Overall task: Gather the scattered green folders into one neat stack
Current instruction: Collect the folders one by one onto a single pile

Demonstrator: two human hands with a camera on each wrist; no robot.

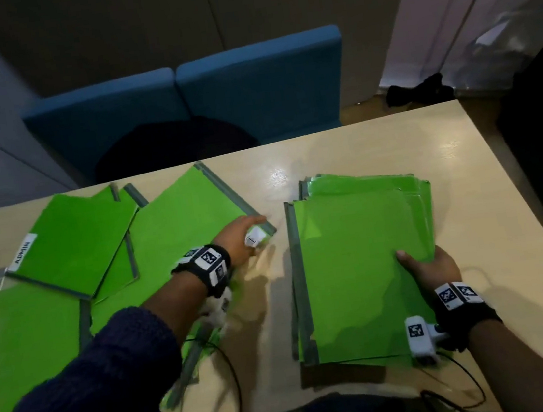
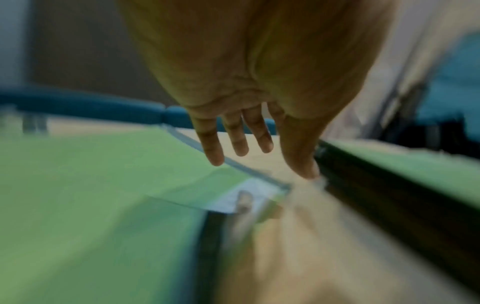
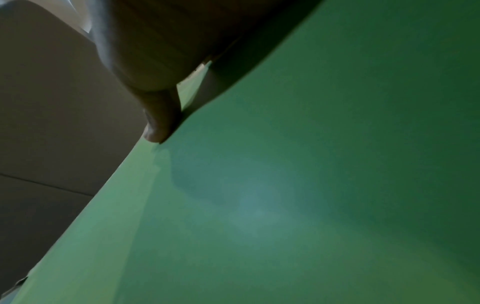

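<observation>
Here the left hand hovered, fingers straight and spread, holding nothing, just above the near-right corner of a loose bright-green suspension folder with a grey rail edge. That folder lay on the pale wooden worktop, its grey rail running diagonally from the far side toward the hand; a small white tab label sat at that corner, just beside the fingertips. The partly squared stack of green folders lay to the hand's right, a strip of bare worktop between, its long axis running away from the person. The right hand gripped the stack's near-right edge, thumb on top. Further green folders overlapped to the left. The left hand was judged nearer to the loose folder; the coming move would probably carry it rightward and turn the rail into line with the stack's.
</observation>
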